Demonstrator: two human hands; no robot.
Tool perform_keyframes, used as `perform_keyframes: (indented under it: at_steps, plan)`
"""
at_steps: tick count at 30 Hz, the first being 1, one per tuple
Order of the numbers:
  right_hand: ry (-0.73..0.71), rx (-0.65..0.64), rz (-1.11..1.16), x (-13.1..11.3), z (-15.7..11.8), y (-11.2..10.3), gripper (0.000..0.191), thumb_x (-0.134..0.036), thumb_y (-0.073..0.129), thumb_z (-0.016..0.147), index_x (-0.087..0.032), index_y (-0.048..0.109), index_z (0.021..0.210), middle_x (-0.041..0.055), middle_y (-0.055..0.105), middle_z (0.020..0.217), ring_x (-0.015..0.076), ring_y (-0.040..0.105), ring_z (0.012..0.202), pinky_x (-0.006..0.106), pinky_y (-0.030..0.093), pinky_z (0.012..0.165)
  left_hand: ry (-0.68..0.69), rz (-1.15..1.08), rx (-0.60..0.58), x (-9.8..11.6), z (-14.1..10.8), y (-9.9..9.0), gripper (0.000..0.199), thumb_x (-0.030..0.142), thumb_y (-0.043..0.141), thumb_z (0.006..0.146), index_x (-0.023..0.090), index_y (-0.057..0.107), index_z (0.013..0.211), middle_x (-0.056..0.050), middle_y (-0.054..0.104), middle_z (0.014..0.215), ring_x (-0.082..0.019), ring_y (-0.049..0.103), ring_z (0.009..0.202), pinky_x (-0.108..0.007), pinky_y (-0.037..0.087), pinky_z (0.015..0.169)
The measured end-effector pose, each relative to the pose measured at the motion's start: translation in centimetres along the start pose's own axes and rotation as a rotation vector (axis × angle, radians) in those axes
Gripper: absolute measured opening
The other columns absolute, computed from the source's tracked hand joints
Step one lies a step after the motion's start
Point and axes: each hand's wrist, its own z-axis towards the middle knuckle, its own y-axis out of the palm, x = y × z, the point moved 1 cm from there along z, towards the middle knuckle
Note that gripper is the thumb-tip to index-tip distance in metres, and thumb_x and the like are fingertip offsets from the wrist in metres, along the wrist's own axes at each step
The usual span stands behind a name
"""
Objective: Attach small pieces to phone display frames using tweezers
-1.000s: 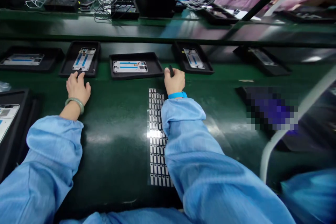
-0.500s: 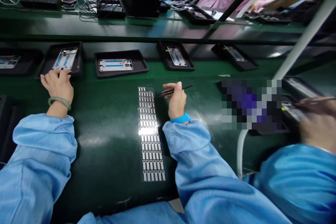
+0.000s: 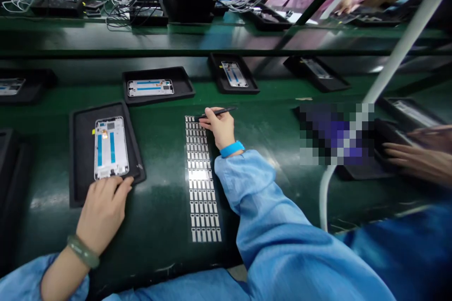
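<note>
My left hand (image 3: pixel 104 207), with a green bangle at its wrist, grips the near edge of a black foam tray (image 3: pixel 82 150), its fingertips at the lower end of the phone frame (image 3: pixel 120 146). That white frame lies in the tray and carries two blue strips and a yellow tab. My right hand (image 3: pixel 221 128) is closed around dark tweezers (image 3: pixel 223 111). Their tip is over the top of a clear sheet (image 3: pixel 202 178) bearing rows of small pale stickers; whether it touches one I cannot make out.
More black trays with phone frames (image 3: pixel 151 87) stand on the green belt (image 3: pixel 247 99) behind. At right a white pole (image 3: pixel 395 75) slants across, near a co-worker's blurred hands (image 3: pixel 416 160). Cables and black bins (image 3: pixel 190 0) line the far bench, where other people stand.
My left hand has pulled the tray with its phone frame off the back row towards me, and it has turned. My right hand has moved left with the tweezers to the sheet's top.
</note>
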Motion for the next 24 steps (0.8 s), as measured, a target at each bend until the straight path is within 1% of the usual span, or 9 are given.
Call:
perform_keyframes:
  at_steps: [5,8,11,13,15,17,19,21,24]
  plan:
    - [-0.021,0.019,-0.090,0.7,0.7,0.4,0.027,-0.035,0.067,0.072,-0.018,0.054,0.087,-0.0023,0.061,0.068,0.0124,0.067,0.056,0.021,0.057,0.050,0.213,-0.166,-0.217,4.6,-1.6,-2.7,0.025,0.014,0.052,0.086,0.015,0.059,0.110,-0.006,0.063,0.089,-0.021,0.057,0.080,-0.038,0.043,0.075]
    - [-0.025,0.031,-0.107,0.8,0.8,0.3,0.025,-0.034,0.066,0.072,-0.017,0.054,0.087,-0.0020,0.062,0.067,0.0126,0.067,0.055,0.022,0.057,0.049,0.387,-0.292,-0.392,6.5,-1.4,-4.4,0.028,0.022,0.061,0.082,0.017,0.060,0.110,-0.004,0.066,0.092,-0.021,0.061,0.084,-0.035,0.046,0.078]
    - [-0.021,0.041,-0.100,0.7,0.8,0.4,0.023,-0.032,0.066,0.073,-0.017,0.055,0.086,-0.0022,0.062,0.066,0.0123,0.067,0.053,0.021,0.056,0.048,0.491,-0.420,-0.590,7.4,0.5,-5.9,0.036,0.034,0.064,0.080,0.020,0.058,0.112,-0.002,0.067,0.093,-0.019,0.063,0.082,-0.033,0.049,0.077]
    - [-0.005,0.045,-0.088,0.6,0.9,0.6,0.020,-0.028,0.066,0.073,-0.016,0.055,0.085,-0.0024,0.062,0.063,0.0118,0.066,0.052,0.019,0.055,0.046,0.474,-0.456,-0.648,7.5,2.9,-6.2,0.034,0.035,0.060,0.083,0.023,0.056,0.114,-0.001,0.066,0.095,-0.018,0.062,0.082,-0.033,0.050,0.075]
    - [0.015,0.046,-0.069,0.5,0.9,0.9,0.016,-0.024,0.065,0.073,-0.016,0.056,0.083,-0.0027,0.062,0.059,0.0112,0.066,0.051,0.018,0.054,0.045,0.449,-0.434,-0.572,7.6,5.9,-5.3,0.036,0.038,0.056,0.085,0.022,0.054,0.117,-0.005,0.064,0.105,-0.020,0.061,0.089,-0.035,0.050,0.076]
    - [0.033,0.046,-0.039,0.3,0.8,1.0,0.012,-0.019,0.064,0.072,-0.015,0.056,0.081,-0.0032,0.061,0.057,0.0103,0.065,0.049,0.016,0.052,0.043,0.450,-0.399,-0.441,7.7,8.8,-3.4,0.042,0.041,0.053,0.086,0.018,0.051,0.121,-0.010,0.058,0.121,-0.025,0.055,0.109,-0.041,0.046,0.090]
    - [0.053,0.043,0.006,0.0,0.6,1.0,0.011,-0.017,0.063,0.073,-0.015,0.056,0.080,-0.0039,0.061,0.055,0.0091,0.064,0.047,0.015,0.051,0.042,0.416,-0.356,-0.351,7.8,10.9,-1.0,0.048,0.045,0.050,0.087,0.018,0.048,0.127,-0.011,0.049,0.135,-0.028,0.044,0.125,-0.049,0.037,0.102]
    - [0.086,0.023,0.068,-0.5,0.3,0.8,0.011,-0.017,0.063,0.073,-0.015,0.056,0.081,-0.0042,0.062,0.056,0.0076,0.063,0.047,0.013,0.050,0.042,0.380,-0.349,-0.334,7.9,12.0,1.2,0.050,0.047,0.048,0.087,0.019,0.047,0.128,-0.013,0.043,0.141,-0.031,0.035,0.131,-0.059,0.028,0.105]
    - [0.170,-0.052,0.175,-1.7,0.0,0.0,0.011,-0.019,0.064,0.074,-0.016,0.056,0.081,-0.0044,0.062,0.057,0.0044,0.059,0.045,0.011,0.048,0.043,0.341,-0.365,-0.335,8.0,12.2,3.1,0.046,0.044,0.050,0.088,0.019,0.049,0.127,-0.013,0.044,0.140,-0.031,0.036,0.131,-0.064,0.024,0.104]
